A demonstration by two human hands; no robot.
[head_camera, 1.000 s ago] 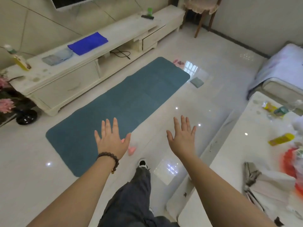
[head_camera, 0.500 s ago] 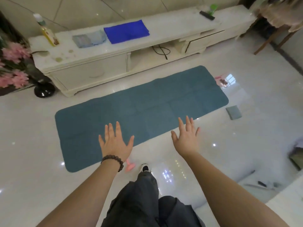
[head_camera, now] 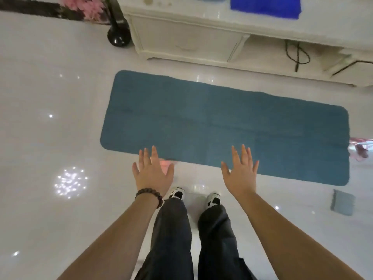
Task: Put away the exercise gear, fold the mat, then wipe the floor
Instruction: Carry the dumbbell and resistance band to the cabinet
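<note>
Mat: long teal rectangular exercise mat (head_camera: 222, 126) lies flat and unfolded on the floor — just beyond the feet.
Left hand (head_camera: 152, 172): fingers spread, holding nothing.
Right hand (head_camera: 241, 172): fingers spread, empty.
Cabinet: cream low cabinet (head_camera: 187, 37), bright blue folded cloth (head_camera: 265, 6) on top.
Floor: glossy white tiled floor (head_camera: 50, 158) — small grey square cloth (head_camera: 342, 202) at right.
Writing: none legible.

One head-worn wide-angle view looks steeply down from standing height onto the glossy white tiled floor (head_camera: 50, 199), feet at lower centre.
</note>
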